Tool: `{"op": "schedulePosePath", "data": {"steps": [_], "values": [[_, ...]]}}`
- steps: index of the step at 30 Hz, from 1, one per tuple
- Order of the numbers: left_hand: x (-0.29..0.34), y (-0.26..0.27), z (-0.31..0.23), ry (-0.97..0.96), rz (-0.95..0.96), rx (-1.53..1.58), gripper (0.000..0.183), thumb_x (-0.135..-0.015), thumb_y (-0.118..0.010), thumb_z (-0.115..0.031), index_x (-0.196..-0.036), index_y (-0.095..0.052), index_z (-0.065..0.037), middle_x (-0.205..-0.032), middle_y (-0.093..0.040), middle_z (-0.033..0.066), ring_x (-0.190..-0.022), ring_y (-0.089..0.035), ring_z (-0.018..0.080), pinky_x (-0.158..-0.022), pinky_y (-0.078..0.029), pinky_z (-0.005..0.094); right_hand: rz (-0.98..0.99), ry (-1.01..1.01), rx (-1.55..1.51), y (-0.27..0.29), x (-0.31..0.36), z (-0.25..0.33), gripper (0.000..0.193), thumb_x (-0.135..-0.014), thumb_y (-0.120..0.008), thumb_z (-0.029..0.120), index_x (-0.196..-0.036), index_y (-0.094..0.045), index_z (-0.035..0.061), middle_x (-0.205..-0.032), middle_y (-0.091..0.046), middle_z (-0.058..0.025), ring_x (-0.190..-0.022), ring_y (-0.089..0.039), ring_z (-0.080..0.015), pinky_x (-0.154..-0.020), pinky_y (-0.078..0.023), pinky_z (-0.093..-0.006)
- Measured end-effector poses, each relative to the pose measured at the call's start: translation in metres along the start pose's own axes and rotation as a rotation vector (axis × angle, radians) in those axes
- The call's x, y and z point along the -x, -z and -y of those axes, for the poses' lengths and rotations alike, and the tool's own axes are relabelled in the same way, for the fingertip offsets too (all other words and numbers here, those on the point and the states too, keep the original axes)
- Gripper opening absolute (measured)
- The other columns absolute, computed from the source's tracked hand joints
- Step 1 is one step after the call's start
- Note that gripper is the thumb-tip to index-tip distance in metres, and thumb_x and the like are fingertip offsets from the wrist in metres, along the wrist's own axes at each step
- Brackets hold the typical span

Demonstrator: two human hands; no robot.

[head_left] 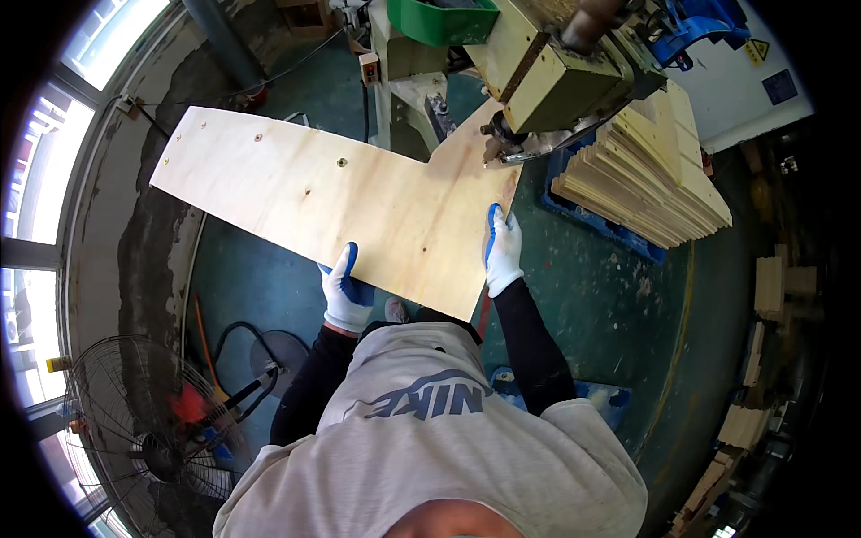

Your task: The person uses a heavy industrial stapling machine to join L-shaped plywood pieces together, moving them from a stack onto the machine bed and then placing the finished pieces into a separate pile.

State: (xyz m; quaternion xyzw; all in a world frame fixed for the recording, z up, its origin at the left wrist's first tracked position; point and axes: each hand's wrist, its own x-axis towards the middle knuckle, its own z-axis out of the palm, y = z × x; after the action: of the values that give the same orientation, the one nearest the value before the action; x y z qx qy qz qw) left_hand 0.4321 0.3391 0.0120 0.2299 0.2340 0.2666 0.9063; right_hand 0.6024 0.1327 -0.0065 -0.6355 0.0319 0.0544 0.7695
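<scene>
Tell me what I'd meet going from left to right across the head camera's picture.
Dark round wire-caged fan, white-and-blue gloved left hand, white-and-blue gloved right hand, stack of pale flat wooden panels, dark-blue square sign.

Woodworking workshop: machine point(569, 100), panel stack point(619, 184), probably offcuts point(743, 427) in shadow.

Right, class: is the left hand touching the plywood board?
Touching. The head view shows the left hand gripping the plywood board at its near edge, thumb on top.
</scene>
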Motion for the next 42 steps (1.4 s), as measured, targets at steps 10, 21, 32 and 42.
{"op": "schedulePosePath", "data": {"steps": [10,21,32,42], "values": [[-0.041,-0.022,-0.023,-0.221,0.042,-0.212,0.037,-0.099,-0.060,-0.009,-0.134,-0.048,-0.008,-0.127,-0.059,0.0079,-0.112,-0.062,0.0219,-0.094,-0.054,0.0377,-0.142,-0.042,0.020,-0.031,0.028,0.010,0.050,-0.104,-0.056,0.040,-0.123,-0.054,-0.0061,-0.115,-0.061,-0.0107,-0.101,-0.055,-0.0153,-0.092,-0.045,-0.0321],[-0.039,-0.016,-0.016,-0.112,-0.065,-0.180,0.050,-0.093,-0.063,-0.004,-0.140,-0.047,-0.005,-0.130,-0.060,0.0098,-0.115,-0.061,0.0229,-0.097,-0.052,0.0380,-0.069,0.005,0.027,-0.023,0.023,0.003,0.041,-0.105,-0.054,0.032,-0.124,-0.053,-0.0039,-0.115,-0.060,-0.0076,-0.104,-0.055,-0.0135,-0.094,-0.044,-0.0294],[-0.036,-0.024,-0.019,-0.175,-0.016,-0.228,0.045,-0.094,-0.062,-0.005,-0.138,-0.049,-0.007,-0.125,-0.061,0.0071,-0.111,-0.062,0.0215,-0.096,-0.054,0.0388,-0.099,-0.021,0.110,-0.026,0.023,0.011,0.050,-0.105,-0.053,0.037,-0.128,-0.052,-0.0076,-0.122,-0.060,-0.0153,-0.110,-0.057,-0.0206,-0.097,-0.045,-0.0343],[-0.036,-0.032,-0.019,-0.158,-0.123,-0.117,0.052,-0.092,-0.064,-0.002,-0.142,-0.046,-0.004,-0.133,-0.059,0.0085,-0.114,-0.061,0.0229,-0.097,-0.051,0.0370,-0.107,-0.046,0.024,-0.025,0.025,0.017,0.044,-0.104,-0.056,0.028,-0.132,-0.052,-0.0061,-0.127,-0.059,-0.0088,-0.116,-0.056,-0.0146,-0.102,-0.043,-0.0276]]}}
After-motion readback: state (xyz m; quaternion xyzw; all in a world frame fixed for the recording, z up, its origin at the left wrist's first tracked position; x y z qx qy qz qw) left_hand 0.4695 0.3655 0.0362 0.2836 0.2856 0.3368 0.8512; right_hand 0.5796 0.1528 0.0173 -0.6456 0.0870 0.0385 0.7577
